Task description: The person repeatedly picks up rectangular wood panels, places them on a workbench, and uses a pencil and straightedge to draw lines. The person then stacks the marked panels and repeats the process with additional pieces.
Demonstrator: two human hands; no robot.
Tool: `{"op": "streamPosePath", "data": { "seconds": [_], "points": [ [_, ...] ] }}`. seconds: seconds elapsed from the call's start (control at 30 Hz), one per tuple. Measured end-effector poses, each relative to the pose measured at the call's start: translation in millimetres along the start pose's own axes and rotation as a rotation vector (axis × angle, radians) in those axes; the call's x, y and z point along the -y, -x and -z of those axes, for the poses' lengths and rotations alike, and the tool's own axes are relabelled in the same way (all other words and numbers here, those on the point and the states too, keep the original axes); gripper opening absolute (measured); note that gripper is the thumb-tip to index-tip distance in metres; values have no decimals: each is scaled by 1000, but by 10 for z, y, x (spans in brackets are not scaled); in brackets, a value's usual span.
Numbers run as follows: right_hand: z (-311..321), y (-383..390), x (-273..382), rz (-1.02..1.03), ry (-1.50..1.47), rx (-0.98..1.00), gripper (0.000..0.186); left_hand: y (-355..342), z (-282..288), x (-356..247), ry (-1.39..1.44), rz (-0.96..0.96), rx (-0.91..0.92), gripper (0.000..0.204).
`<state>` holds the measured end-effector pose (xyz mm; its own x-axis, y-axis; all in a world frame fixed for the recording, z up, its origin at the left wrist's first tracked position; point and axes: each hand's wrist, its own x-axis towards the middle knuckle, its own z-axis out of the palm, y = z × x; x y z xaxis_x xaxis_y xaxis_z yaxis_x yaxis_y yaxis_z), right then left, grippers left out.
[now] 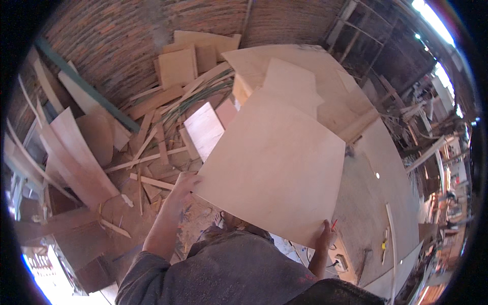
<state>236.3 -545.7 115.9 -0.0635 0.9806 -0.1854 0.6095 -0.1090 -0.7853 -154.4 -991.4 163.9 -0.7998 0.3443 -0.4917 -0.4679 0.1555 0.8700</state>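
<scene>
A large pale plywood sheet (pixel 274 162) is held tilted in front of me, its far part over the worktable (pixel 366 178). My left hand (pixel 187 184), a little blurred, grips the sheet at its near left corner. At the near right corner my right hand (pixel 324 236) holds the sheet, thumb on top and fingers hidden beneath. A thin red pen or pencil (pixel 334 224) sticks out from the right hand. Beyond the sheet, another pale board (pixel 290 84) lies on the table.
Wood offcuts and strips (pixel 157 137) litter the floor at left, with curved panels (pixel 76 157) and a green bar (pixel 86 84) leaning there. On the table's right lie a long thin strip (pixel 391 244) and a yellow tool (pixel 384 246). A brick wall (pixel 117 46) stands behind.
</scene>
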Motion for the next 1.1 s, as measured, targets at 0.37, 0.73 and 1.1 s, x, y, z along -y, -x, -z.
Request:
{"op": "streamPosePath", "data": {
  "seconds": [0.37, 0.73, 1.1],
  "points": [
    [-891, -500, 971, -34, 95, 59, 39, -1239, 211, 284, -45, -35, -89, 15],
    [-2087, -1680, 1837, 311, 273, 151, 41, -2798, -324, -491, 283, 7, -195, 16],
    [-2540, -1333, 2625, 566, 83, 38, 46, -4430, -488, -930, -53, -459, -73, 33]
  ]
}}
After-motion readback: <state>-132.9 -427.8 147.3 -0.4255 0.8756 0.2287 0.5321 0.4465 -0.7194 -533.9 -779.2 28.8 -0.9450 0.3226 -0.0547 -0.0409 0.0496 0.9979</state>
